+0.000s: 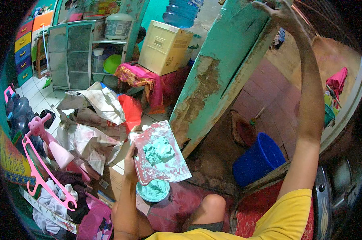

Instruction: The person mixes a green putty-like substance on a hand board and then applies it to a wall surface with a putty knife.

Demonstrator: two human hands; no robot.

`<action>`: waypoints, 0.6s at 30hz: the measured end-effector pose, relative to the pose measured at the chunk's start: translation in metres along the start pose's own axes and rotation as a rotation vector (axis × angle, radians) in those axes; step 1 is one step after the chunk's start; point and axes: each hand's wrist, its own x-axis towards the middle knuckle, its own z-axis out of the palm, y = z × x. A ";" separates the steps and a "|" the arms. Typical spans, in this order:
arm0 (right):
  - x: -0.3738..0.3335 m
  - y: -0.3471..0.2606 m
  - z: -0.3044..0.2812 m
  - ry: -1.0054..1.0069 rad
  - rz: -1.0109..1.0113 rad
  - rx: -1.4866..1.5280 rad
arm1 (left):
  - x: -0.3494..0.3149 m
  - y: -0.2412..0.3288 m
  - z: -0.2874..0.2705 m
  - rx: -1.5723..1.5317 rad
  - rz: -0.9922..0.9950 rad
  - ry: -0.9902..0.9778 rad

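Observation:
My left hand grips the edge of a flat reddish cutting board smeared with white. A mound of turquoise putty sits on the middle of it. Below the board, a round tub holds more turquoise paste. My right arm reaches high to the upper right. There my right hand is at the upper part of a turquoise wooden door, its fingers bent closed; what they hold is too small to make out. Brown, flaked patches mark the door's lower half.
A blue bucket stands beyond the door, at the right. On the left lie crumpled sacks, a pink hanger and clothes. Behind are a cabinet and a cream water dispenser on a cloth-covered table.

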 end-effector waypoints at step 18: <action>0.010 0.049 0.006 0.291 -0.127 0.017 | 0.015 -0.005 -0.029 0.040 0.136 0.071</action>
